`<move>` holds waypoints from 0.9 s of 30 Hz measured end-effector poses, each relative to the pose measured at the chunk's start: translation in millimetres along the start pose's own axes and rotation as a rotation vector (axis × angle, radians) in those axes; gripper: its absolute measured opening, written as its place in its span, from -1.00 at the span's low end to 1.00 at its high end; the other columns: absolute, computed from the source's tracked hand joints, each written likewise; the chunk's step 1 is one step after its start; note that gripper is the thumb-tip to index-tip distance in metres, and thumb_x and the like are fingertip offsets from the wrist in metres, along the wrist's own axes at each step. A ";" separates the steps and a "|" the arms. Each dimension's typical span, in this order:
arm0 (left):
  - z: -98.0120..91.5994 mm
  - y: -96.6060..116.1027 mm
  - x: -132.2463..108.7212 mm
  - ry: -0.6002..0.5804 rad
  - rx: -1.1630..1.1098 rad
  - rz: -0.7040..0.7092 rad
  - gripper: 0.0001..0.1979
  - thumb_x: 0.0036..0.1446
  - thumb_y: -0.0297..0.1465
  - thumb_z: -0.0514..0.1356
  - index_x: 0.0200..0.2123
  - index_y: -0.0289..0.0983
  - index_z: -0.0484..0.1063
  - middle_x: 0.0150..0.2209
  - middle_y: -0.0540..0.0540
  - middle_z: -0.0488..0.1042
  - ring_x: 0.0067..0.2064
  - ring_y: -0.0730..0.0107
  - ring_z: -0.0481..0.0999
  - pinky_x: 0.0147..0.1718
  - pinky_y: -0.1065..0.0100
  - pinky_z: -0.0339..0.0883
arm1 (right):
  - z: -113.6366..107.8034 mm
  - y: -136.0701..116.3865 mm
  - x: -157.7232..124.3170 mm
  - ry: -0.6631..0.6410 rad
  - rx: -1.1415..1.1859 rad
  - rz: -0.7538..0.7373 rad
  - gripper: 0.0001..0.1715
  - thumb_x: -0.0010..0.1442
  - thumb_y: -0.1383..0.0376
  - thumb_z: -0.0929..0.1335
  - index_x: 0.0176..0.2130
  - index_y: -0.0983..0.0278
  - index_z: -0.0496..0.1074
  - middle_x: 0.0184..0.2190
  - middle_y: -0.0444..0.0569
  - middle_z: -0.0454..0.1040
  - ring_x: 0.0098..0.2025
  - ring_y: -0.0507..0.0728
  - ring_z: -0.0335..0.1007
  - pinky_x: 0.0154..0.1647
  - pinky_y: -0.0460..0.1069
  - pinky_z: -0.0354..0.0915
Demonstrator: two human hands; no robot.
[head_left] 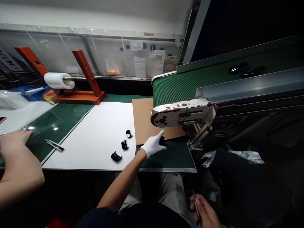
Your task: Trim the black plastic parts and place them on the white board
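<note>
My left hand [154, 146], in a white glove, reaches over the table's front right part beside the cardboard sheet. Its thumb and fingers are closed around a small glossy black part [162, 141], mostly hidden by the hand. Low in front of my body, my bare right hand [205, 210] grips a slim pen-like tool [196, 205]; its exact kind does not show. To the left of my gloved hand, three small black parts [116, 157] with little prongs lie in a slanting row on the white sheet [95, 136].
A green conveyor belt [178, 88] ends above the cardboard [143, 117], carrying glossy black pieces [238, 68]. Another person's arm [21, 164] rests at the left, near a craft knife [54, 144]. Behind stands an orange holder [87, 72] with a plastic film roll [58, 80].
</note>
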State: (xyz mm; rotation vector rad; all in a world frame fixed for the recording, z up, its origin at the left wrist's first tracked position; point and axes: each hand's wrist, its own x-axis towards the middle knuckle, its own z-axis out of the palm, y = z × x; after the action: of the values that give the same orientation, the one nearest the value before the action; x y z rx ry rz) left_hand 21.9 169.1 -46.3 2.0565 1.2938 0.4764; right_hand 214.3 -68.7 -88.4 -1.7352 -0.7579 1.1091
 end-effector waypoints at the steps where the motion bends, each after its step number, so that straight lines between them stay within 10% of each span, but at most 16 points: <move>1: 1.1 6.8 -13.1 0.019 -0.050 0.026 -0.18 0.07 -0.30 0.36 0.31 -0.23 0.03 0.14 -0.21 0.40 0.14 0.10 0.42 0.15 0.05 0.28 | -4.1 -8.5 1.7 -0.006 -0.082 -0.071 -0.38 0.07 -0.25 0.30 -0.36 0.24 0.42 -0.59 -0.16 0.33 -0.63 0.01 0.14 -0.60 -0.08 0.11; 6: 0.1 47.4 -79.3 0.076 -0.276 0.180 0.12 -0.10 -0.30 0.45 0.37 -0.16 -0.21 0.16 -0.14 0.41 0.20 0.24 0.38 0.23 0.26 0.20 | -15.4 -77.1 1.5 -0.129 -0.474 -0.484 -0.51 0.24 -0.13 0.20 -0.30 0.20 0.38 -0.55 -0.15 0.30 -0.54 0.09 0.25 -0.50 -0.04 0.21; 13: -12.0 75.8 -122.8 0.149 -0.505 0.470 0.11 -0.14 -0.22 0.46 0.37 -0.04 -0.13 0.08 -0.17 0.48 0.06 0.13 0.51 0.11 0.20 0.34 | 1.8 -153.8 -11.2 -0.245 -0.742 -0.901 -0.24 -0.02 -0.42 0.19 -0.43 0.21 0.24 -0.64 -0.24 0.17 -0.67 0.02 0.13 -0.67 -0.07 0.09; 27: -13.6 88.3 -135.0 0.060 -0.786 0.463 0.04 -0.17 -0.35 0.49 0.31 0.09 0.03 0.04 -0.04 0.50 -0.02 0.20 0.55 0.04 0.31 0.37 | 9.8 -172.7 -17.4 -0.292 -0.961 -0.960 -0.04 0.02 -0.44 0.10 -0.27 0.36 0.39 -0.51 0.04 0.48 -0.50 0.27 0.47 -0.54 0.07 0.22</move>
State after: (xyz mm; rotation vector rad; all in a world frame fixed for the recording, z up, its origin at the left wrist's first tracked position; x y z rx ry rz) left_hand 11.4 26.5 29.7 1.6327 0.4955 1.0626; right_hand 194.4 -11.6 74.6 -1.5289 -2.2629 0.2868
